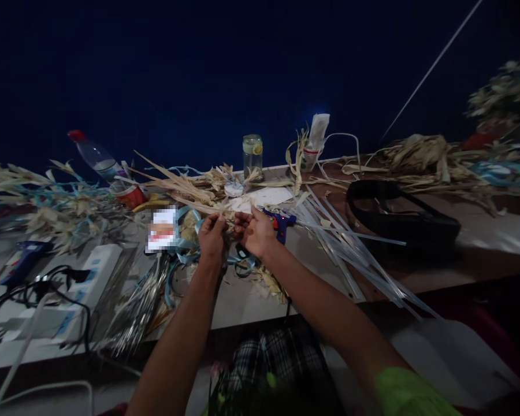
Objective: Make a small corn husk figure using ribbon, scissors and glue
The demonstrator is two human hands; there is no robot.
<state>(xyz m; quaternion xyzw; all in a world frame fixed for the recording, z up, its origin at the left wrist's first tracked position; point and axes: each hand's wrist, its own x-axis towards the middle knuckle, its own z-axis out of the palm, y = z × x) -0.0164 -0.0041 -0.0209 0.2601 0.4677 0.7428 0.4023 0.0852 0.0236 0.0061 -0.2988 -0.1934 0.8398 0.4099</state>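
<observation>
My left hand (212, 236) is closed in a pinch, with what looks like a thin piece of dried corn husk at its fingertips. Close beside it, my right hand (257, 231) has curled fingers and a raised thumb; what it grips is too small and dark to make out. Just behind the right hand lies a blue glue gun (285, 224), partly hidden by it. Long dried corn husks (186, 188) spread on the table beyond the left hand. Light-blue ribbon (242, 264) and husk scraps (271, 283) lie beneath the hands.
Clear glue sticks (351, 248) and a black strap-like item (403, 216) lie to the right. At left are a power strip (93, 283), a second glue gun (23, 260) and a bundle of wires (143, 306). A jar (252, 156) and paper cup (312, 157) stand behind.
</observation>
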